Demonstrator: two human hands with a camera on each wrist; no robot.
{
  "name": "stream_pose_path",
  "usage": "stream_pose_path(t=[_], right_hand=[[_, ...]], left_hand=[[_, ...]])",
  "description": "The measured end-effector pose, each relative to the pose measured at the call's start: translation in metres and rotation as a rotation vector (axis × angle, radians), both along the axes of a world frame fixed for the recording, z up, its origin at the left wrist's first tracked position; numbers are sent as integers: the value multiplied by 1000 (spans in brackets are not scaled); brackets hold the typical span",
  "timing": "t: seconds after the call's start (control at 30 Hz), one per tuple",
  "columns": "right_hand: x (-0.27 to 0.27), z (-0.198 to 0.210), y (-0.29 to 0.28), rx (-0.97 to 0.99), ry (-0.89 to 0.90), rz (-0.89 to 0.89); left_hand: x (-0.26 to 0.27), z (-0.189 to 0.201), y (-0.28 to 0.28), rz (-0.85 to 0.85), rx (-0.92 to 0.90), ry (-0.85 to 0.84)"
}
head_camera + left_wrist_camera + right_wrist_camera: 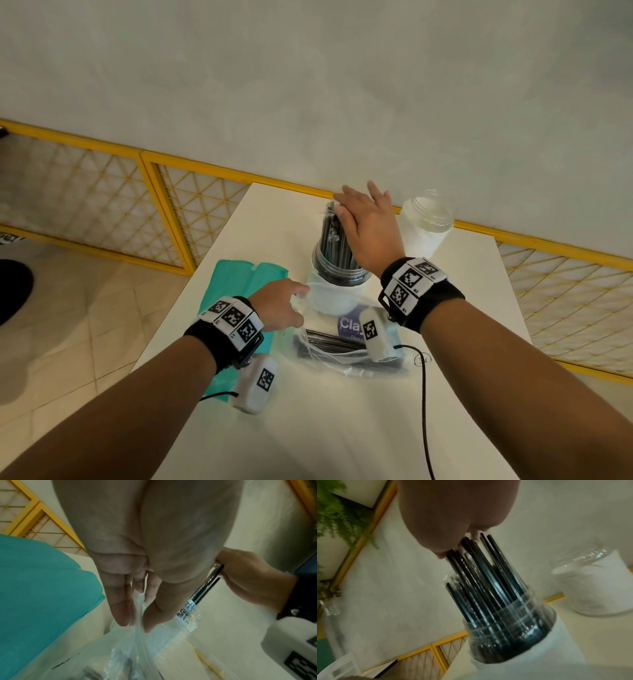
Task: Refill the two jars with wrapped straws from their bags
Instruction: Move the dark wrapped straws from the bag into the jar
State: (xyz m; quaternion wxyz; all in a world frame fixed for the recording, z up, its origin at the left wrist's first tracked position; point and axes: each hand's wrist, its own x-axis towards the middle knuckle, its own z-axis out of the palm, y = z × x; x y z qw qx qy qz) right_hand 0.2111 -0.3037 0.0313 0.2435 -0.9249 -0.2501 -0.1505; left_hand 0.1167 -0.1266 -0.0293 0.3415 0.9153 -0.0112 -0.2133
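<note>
Right hand spread flat, fingers straight, palm pressing on tops of black wrapped straws standing upright in clear plastic jar. Left hand, just in front of that jar, pinching mouth of clear plastic bag between thumb and fingers; more black straws lying inside. Teal bag flat on white table, left of jar. Second clear jar, holding no straws, right of and behind it.
</note>
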Motion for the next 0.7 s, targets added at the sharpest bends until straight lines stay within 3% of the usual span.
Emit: stream_pose_path(t=[0.13, 0.23, 0.3, 0.37, 0.43, 0.5, 0.57, 0.7], right_hand=[[-4, -6, -9, 108, 164, 63], [-12, 6, -15, 26, 251, 67], [-31, 17, -19, 17, 89, 46], [-59, 17, -21, 138, -118, 76], [-87, -1, -19, 172, 49, 125], [-104, -37, -16, -181, 390, 130], [-112, -79, -16, -548, 560, 117], [-117, -122, -18, -686, 680, 99]], left_hand=[[-6, 1, -1, 6, -10, 2], [-12, 0, 0, 12, -14, -19], [-18, -1, 1, 15, -27, -37], [-26, -2, 3, 22, -50, -50], [-34, -3, 4, 17, -76, -65], [-40, -6, 5, 3, -98, -71], [-46, -7, 5, -20, -133, -63], [-56, -6, 1, -50, -202, -32]])
